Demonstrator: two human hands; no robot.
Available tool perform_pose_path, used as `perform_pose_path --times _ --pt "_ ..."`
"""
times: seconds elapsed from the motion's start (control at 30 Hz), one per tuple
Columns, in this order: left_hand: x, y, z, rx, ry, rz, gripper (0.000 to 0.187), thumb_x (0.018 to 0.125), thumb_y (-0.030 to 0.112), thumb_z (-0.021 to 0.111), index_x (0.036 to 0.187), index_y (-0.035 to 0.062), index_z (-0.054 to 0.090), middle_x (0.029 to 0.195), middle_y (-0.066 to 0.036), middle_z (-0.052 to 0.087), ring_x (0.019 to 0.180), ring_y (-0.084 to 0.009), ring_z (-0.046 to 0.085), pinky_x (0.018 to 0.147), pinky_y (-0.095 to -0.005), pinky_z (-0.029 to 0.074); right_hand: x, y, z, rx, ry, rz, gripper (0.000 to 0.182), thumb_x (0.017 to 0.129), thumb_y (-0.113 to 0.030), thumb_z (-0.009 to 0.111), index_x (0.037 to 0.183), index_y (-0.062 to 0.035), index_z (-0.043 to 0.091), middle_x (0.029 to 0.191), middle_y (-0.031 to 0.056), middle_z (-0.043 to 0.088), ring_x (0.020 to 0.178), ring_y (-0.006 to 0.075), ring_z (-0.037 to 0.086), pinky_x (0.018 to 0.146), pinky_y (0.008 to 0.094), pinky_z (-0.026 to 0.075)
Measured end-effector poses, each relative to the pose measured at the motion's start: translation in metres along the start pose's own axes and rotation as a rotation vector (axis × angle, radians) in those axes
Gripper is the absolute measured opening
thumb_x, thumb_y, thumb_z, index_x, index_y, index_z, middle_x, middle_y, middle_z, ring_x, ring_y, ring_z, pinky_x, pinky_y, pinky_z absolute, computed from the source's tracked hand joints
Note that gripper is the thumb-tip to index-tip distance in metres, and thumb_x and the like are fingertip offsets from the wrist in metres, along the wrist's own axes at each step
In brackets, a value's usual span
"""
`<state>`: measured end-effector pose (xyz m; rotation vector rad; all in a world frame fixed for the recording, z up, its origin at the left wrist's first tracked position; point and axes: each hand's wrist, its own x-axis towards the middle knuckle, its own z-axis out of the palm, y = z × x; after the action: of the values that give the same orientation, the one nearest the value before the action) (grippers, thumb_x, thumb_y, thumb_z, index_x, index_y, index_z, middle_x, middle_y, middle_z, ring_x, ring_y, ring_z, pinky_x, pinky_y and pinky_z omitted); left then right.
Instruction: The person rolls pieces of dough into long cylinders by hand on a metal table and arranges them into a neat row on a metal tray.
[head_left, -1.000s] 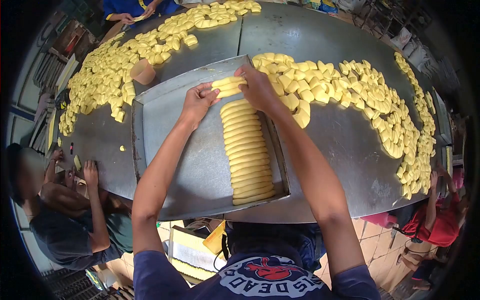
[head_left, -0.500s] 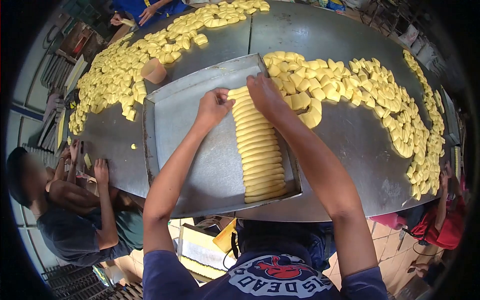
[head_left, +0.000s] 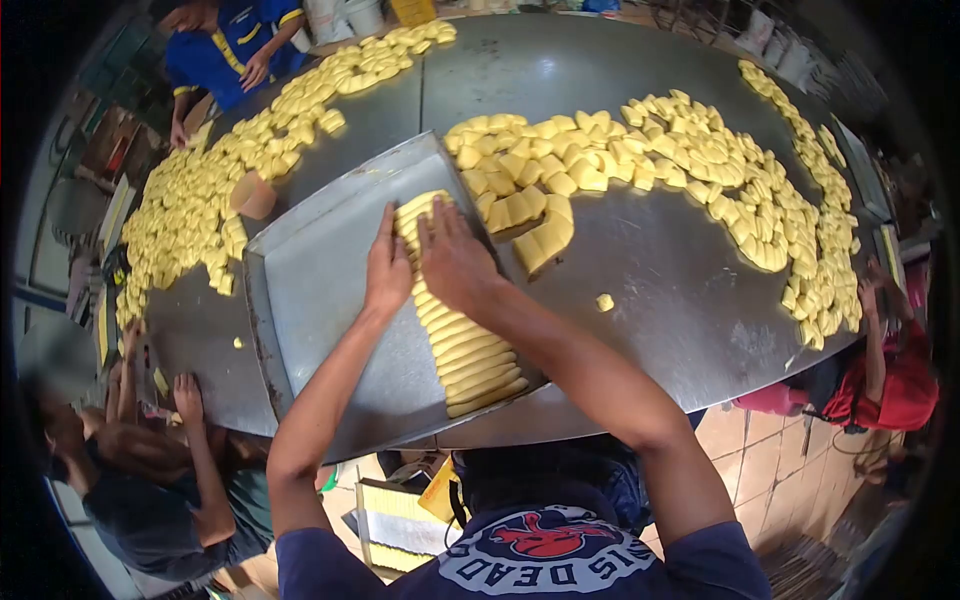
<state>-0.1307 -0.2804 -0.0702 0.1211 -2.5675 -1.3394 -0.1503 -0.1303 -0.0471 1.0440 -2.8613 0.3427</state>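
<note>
in the head view, the long row of yellow, soft-looking dough strips is seen under the extended, slightly spread fingers of the right hand, which is the nearer one. by the left hand, fingers extended and open, the row's left edge is bordered. the row is stretched from its far end towards the body, inside the grey rectangular metal tray on the table. the strips are laid crosswise, smooth and closely packed.

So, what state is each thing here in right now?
Tray: partly filled
Dough strips: side by side in the tray
Left hand: open, against the strips' edge
Right hand: fingers spread over the strips
Dough pieces: loose, heaped on the table
Cup: on the table, contents unclear
</note>
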Motion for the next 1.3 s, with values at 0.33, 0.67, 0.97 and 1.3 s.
perform_pose_path --times 0.33,0.67,0.97,1.3 --pt "-0.002 0.033 0.008 0.443 -0.219 0.299 0.067 0.110 0.039 0.034 0.162 0.0000 0.020 0.172 -0.020 0.009 0.159 -0.0393 0.006 0.126 -0.0572 0.011 -0.036 0.042 -0.065 0.451 0.483 -0.018 0.035 0.087 -0.013 0.066 0.120 -0.0020 0.065 0.118 0.0192 0.065 0.111 0.0368 0.063 0.092 0.0409 0.055" --pt "0.013 0.050 0.009 0.694 -0.457 0.251 0.066 0.110 0.042 0.033 0.165 0.0082 0.018 0.173 -0.012 0.012 0.158 -0.0420 0.005 0.125 -0.0611 0.006 -0.088 0.080 -0.017 0.029 0.335 0.302 0.071 0.090 -0.042 0.071 0.151 -0.0151 0.047 0.155 0.0268 0.038 0.145 0.0487 0.033 0.100 0.0615 0.049" --pt "0.018 0.048 0.020 0.792 -0.404 0.352 0.052 0.110 0.033 0.039 0.147 -0.0017 0.047 0.162 -0.018 0.036 0.154 -0.0417 0.022 0.123 -0.0615 0.015 -0.031 0.086 0.017 -0.184 0.379 0.368 0.056 0.086 -0.042 0.073 0.136 -0.0213 0.059 0.139 0.0233 0.053 0.134 0.0428 0.044 0.076 0.0588 0.056" --pt "0.011 0.078 0.003 0.452 -0.221 0.284 0.044 0.109 0.029 0.041 0.142 0.0019 0.054 0.157 -0.021 0.043 0.151 -0.0429 0.030 0.122 -0.0557 0.024 -0.023 0.153 -0.043 0.671 0.087 0.461 0.035 0.106 -0.037 0.050 0.129 -0.0132 0.061 0.135 0.0188 0.061 0.124 0.0344 0.059 0.087 0.0484 0.056"
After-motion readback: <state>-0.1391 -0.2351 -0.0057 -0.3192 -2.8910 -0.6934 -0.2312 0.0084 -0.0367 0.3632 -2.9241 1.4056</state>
